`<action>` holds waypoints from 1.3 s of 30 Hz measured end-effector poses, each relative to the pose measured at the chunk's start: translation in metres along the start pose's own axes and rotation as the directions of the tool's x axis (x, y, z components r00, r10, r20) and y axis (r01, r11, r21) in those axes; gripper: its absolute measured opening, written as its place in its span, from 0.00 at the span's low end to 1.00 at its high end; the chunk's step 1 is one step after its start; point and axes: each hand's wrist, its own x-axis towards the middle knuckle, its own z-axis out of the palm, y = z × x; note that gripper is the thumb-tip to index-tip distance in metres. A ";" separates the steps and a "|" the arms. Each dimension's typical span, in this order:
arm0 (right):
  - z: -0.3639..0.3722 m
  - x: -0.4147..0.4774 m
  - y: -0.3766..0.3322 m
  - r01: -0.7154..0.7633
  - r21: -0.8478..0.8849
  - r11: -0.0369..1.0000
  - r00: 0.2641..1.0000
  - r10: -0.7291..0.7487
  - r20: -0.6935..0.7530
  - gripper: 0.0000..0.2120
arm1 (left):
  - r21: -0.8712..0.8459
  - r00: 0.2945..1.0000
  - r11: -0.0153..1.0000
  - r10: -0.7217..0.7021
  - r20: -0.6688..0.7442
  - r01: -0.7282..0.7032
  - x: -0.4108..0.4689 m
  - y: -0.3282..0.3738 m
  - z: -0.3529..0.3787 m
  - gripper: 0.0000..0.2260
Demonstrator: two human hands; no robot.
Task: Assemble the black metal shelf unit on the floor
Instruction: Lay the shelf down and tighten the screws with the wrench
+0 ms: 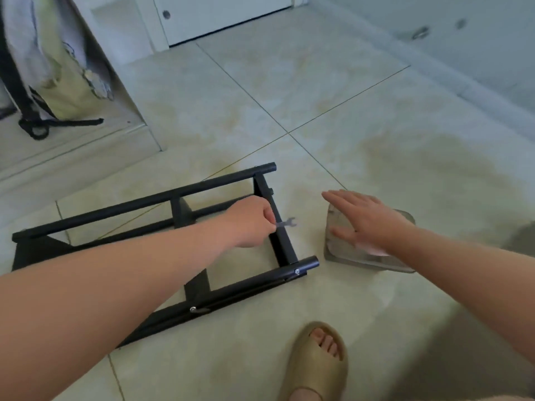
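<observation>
Lying flat on the tiled floor [318, 96], the frame [144, 201] has its open end toward the clear packet [373, 260], which sits just right of it. Wide bare tile stretches beyond the frame. Your sandal [315, 360] stands near the frame's lower rail. A bag [72, 82] hangs well up and left of the frame. Your left hand [250, 221] reaches across the frame, fingers curled and pinching a small wrench [288, 222] over the end crossbar. Your right hand [364, 219] is spread flat, palm down, over the packet; whether it touches, you cannot tell.
</observation>
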 end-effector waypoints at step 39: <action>0.044 0.038 -0.016 0.029 0.134 0.991 0.982 -0.053 0.182 0.26 | 0.364 0.995 0.926 -0.100 -0.018 0.100 0.011 -0.054 0.046 0.18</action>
